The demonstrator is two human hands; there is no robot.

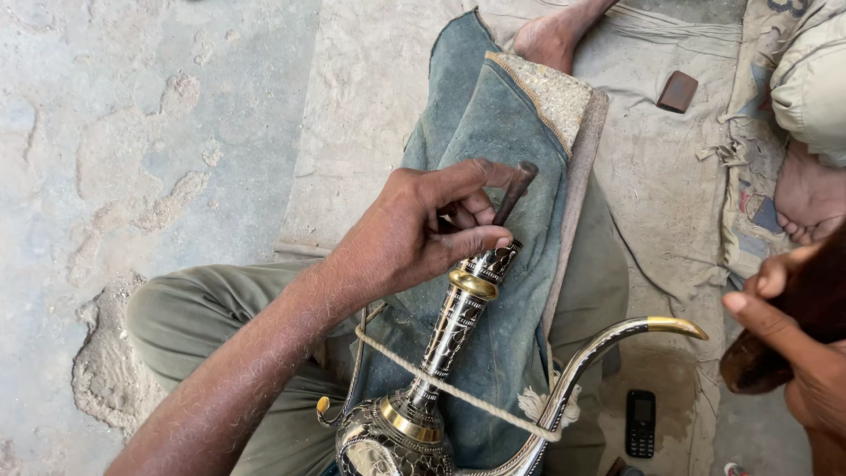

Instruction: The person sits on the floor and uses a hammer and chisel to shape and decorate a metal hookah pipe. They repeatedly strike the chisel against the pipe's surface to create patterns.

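Mat [652, 176]: pale cloth over the rough floor, frayed along its right edge; carries everything listed.

Pad [493, 132]: blue-grey, worn, draped over the lap at mat centre, under the work.

Ewer [414, 414]: ornate metal, black and silver with brass bands. Body at the mat's bottom edge, long neck angled up to the right over the pad, curved spout [617, 339] with brass tip swinging toward the right edge. Neck and body already thickly patterned; top collar under the tool apparently the part in hand. Remaining bare areas not discernible.

Cord [449, 388]: pale rope stretched across the neck's base to the spout.

Left hand [414, 234]: fingers [480, 236] curled closed around the neck's top and pinching a dark punch [515, 189], which rises between thumb and forefinger with its lower end at the collar. Ewer's mouth directly under the fingertips, touching.

Right hand [793, 335]: at the right edge, closed around a dark wooden mallet [793, 317], raised well apart from the punch.

Phone [641, 423]: small, black, near the bottom edge, below the spout.

Block [677, 91]: small, brown, near the top right corner.

Another person's foot [806, 198]: bare, at the right edge.
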